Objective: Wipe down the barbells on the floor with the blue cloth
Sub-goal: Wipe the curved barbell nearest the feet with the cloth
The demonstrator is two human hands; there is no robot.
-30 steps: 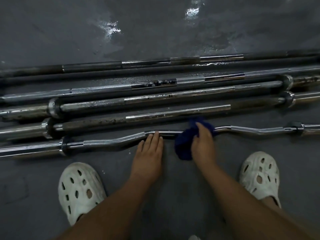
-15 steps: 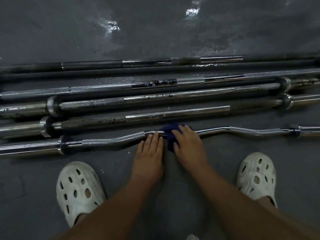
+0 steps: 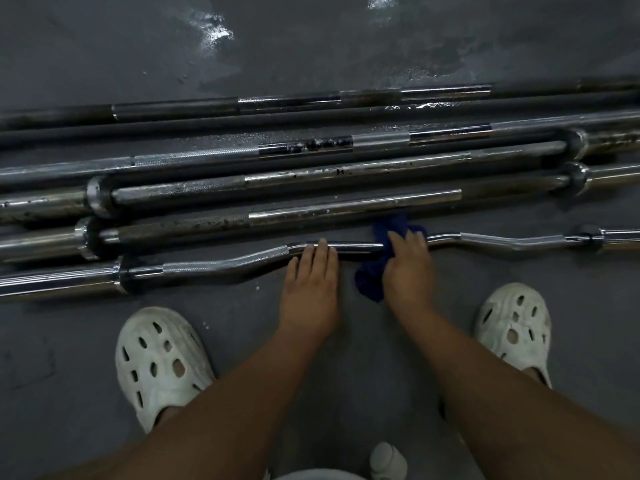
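Two hands: left hand [image 3: 310, 289] flat, steadying curl bar [image 3: 225, 263]; right hand [image 3: 408, 271] clutching blue cloth [image 3: 370, 285].
Risk: the bar may roll if steadying pressure slackens.

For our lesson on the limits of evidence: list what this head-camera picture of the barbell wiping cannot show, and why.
- Head view: the curl bar stretch beneath the blue cloth and right hand, which cover it.
- Head view: ends of the straight barbells, cut off by the side edges.
- Head view: white object, cut off by the bottom edge, unidentifiable.
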